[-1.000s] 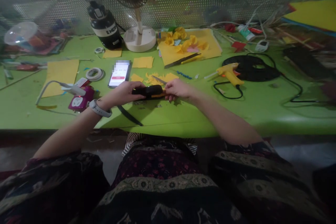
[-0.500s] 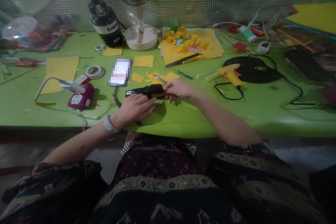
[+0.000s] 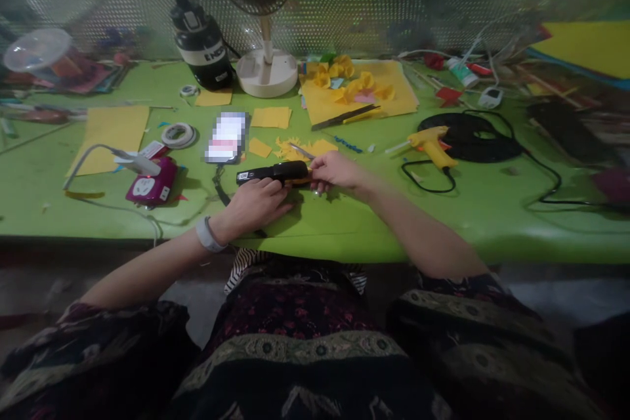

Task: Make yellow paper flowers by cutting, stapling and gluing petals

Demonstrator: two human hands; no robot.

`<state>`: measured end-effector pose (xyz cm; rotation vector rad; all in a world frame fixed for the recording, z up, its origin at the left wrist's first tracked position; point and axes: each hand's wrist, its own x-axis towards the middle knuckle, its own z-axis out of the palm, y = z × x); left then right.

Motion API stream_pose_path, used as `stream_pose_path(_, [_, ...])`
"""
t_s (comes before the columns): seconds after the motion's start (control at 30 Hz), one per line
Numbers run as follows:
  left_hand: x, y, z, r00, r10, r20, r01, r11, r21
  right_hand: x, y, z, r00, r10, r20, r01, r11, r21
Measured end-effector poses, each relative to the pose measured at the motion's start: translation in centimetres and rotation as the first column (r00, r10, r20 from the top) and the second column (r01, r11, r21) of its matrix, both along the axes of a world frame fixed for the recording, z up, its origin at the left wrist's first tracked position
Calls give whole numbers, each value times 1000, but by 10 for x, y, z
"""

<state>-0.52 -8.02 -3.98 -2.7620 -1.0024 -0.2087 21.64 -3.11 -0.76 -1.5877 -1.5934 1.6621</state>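
Fingers (image 3: 319, 178) of right hand (image 3: 337, 170) clamp black tool (image 3: 270, 173), left hand (image 3: 256, 202) half-curled by table edge (image 3: 344, 239)

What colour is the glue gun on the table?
The glue gun is yellow; the head view shows it best.

Bare table (image 3: 482, 210) right of the right hand (image 3: 335, 170); phone (image 3: 225, 138), scraps (image 3: 290, 146) crowd ahead.

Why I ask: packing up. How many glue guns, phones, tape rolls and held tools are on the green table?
yellow plastic glue gun: 1
phone with lit screen: 1
white tape rolls: 2
black and orange hand tool: 1
Total: 5
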Motion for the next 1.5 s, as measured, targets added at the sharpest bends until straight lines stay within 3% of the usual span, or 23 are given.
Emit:
stream_pose_path(0.23, [1, 1, -2, 1000, -10, 8, 10, 1000, 29, 1, 3, -10, 999, 4, -34, -4, 1000, 11])
stream_pose_path(0.83, [1, 0, -2, 999, 6, 50, -5, 1000, -15, 9, 5, -15, 999, 27, -24, -26, 999, 28])
stream_pose_path(0.93, [-1, -2, 3, 995, -10, 95, 11, 1000, -6, 10, 5, -14, 999, 41, -36, -40, 999, 32])
stream_pose_path(1.03, [-5, -2, 16, 971, -21, 236, 18, 1000, 13, 10, 6, -13, 998, 50, -26, -49, 998, 31])
stream_pose_path(1.17, [-6, 16, 41, 865, 152, 477, -141, 988, -59, 9, 7, -10, 999, 47, -3, -47, 999, 20])
stream_pose_path(1.27, [-2, 42, 49, 800, 260, 541, -180, 964, -197, 8, 6, -9, 999, 37, -1, -37, 999, 22])
stream_pose_path(1.4, [6, 71, 38, 797, 318, 514, -152, 929, -337, 8, 6, -9, 999, 43, -15, -43, 999, 15])
stream_pose_path(1.5, [13, 79, 26, 821, 352, 450, -172, 903, -393, 7, 6, -9, 999, 45, -15, -44, 999, 14])
